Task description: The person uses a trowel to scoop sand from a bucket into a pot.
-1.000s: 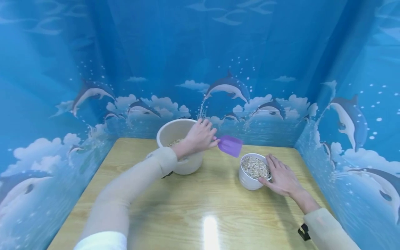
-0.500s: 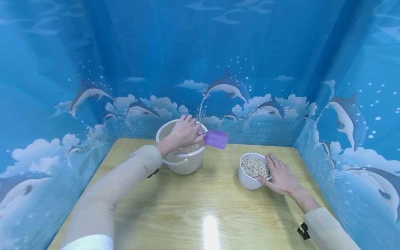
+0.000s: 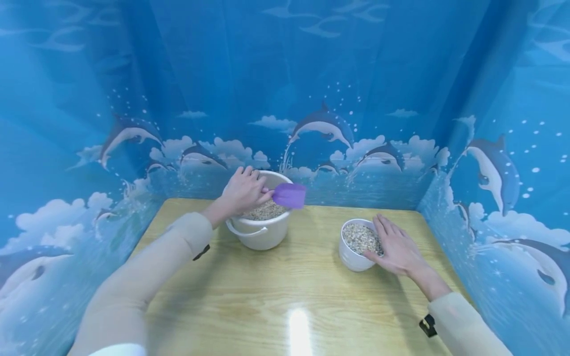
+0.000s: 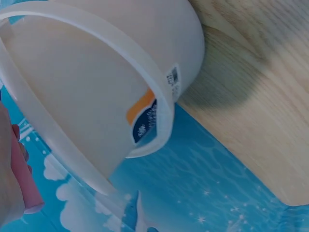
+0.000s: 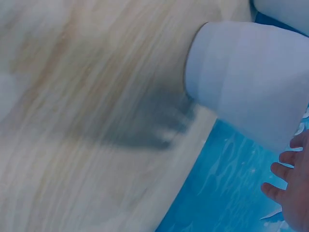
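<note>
Left hand [image 3: 242, 190] over the near-left rim of the white bucket [image 3: 260, 235], fingers curled round the handle of a purple scoop [image 3: 289, 195]. Scoop blade held roughly level, poking out to the right past the bucket's rim, above the surface. Bucket standing toward the back of the wooden surface [image 3: 285, 291], part-filled with pale grain [image 3: 266, 211]; bail handle hanging down on the near side. In the left wrist view: bucket wall [image 4: 101, 92] close up, label with orange and dark blue patches just under the rim, a bit of pinkish handle beside the palm at the frame's left edge.

Right hand [image 3: 396, 247] flat and relaxed, fingers straight, lying against the right side and rim of a small white bowl [image 3: 354, 257]. Bowl filled near to the brim with the same grain [image 3: 362, 237]. Gripping nothing; touching only. Right wrist view: bowl's outer wall [image 5: 241, 82] upright on the surface, fingertips [image 5: 285, 169] spread at the lower right.

Bucket and bowl well apart. Blue dolphin-print curtain [image 3: 325, 123] closing in back and both sides. Beige sleeves on both arms.
</note>
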The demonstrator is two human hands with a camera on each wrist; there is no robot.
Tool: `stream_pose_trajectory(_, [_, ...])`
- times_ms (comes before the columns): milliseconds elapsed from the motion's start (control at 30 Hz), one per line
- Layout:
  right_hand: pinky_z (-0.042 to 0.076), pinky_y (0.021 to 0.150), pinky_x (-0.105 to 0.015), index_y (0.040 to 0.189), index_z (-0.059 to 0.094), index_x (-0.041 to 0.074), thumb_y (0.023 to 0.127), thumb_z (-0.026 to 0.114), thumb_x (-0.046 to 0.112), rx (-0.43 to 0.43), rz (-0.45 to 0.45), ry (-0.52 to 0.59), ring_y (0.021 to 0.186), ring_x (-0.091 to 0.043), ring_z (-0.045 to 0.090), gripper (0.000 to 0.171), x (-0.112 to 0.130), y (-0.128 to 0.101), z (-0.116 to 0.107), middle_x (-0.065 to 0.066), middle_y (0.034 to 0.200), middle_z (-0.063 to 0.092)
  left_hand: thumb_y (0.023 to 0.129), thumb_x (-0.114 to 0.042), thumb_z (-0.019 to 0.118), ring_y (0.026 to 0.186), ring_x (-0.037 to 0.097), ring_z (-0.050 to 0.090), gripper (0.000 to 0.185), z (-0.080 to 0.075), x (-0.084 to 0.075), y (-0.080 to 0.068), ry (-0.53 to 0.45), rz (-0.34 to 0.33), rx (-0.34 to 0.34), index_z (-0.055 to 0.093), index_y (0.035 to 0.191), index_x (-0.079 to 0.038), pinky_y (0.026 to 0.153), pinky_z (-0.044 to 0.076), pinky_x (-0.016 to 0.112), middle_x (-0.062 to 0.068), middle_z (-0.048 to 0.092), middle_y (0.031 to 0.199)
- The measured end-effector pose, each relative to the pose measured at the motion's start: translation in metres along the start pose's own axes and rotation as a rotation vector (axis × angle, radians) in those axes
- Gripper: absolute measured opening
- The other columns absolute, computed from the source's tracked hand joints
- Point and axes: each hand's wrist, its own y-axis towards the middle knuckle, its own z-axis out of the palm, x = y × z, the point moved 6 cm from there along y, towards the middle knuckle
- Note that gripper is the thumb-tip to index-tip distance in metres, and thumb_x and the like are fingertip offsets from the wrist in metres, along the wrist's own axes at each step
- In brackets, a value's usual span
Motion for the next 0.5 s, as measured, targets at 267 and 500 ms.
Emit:
stream_pose_trajectory(267, [0.031,0.120,-0.073,0.167,0.017,0.000,0.095,0.058,0.070,-0.009,-0.017,0.005,0.155,-0.053,0.030,0.108,0.023,0.020,-0.008,-0.028,0.173,0.020,0.108,-0.061,0.037,0.108,0.032,0.056,0.058,0.007,0.016,-0.011,-0.031,-0.047,0.044,0.064,0.114,-0.010,0.098,0.047,0.048,0.014,0.067,0.112])
stream_pose_trajectory(500, [0.030,0.124,-0.068,0.167,0.019,0.002,0.096,0.054,0.073,-0.025,-0.035,-0.005,0.156,-0.051,0.032,0.106,0.049,0.036,-0.009,-0.027,0.174,0.019,0.108,-0.061,0.036,0.117,0.035,0.057,0.062,0.012,0.029,-0.020,-0.035,-0.072,0.070,0.065,0.125,-0.008,0.104,0.047,0.053,0.017,0.066,0.119])
